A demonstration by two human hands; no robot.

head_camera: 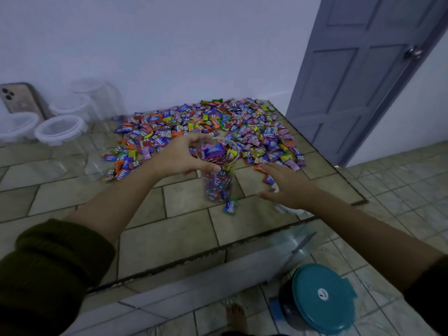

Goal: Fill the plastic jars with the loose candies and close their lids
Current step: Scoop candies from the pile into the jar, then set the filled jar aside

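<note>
One jar (pixel 218 185) stands mid-counter (pixel 169 234), packed with candies almost to its open rim. The left hand (pixel 184 156) grips it round the rim, thumb on the near side and fingers curled over the far side, most likely to steady it during filling. The right hand (pixel 286 187) lies at 4 o'clock of the jar, fingers straight and spread, holding nothing, seemingly reaching to gather more. The pile (pixel 218 127) spreads from 11 to 2 o'clock, close enough for short scoops. One green candy (pixel 230 206) lies at the jar's foot, at 6 o'clock. Something white (pixel 291 210), perhaps the lid, shows under the right wrist. Four lidded empty jars (pixel 60 129) wait at 10 o'clock.
</note>
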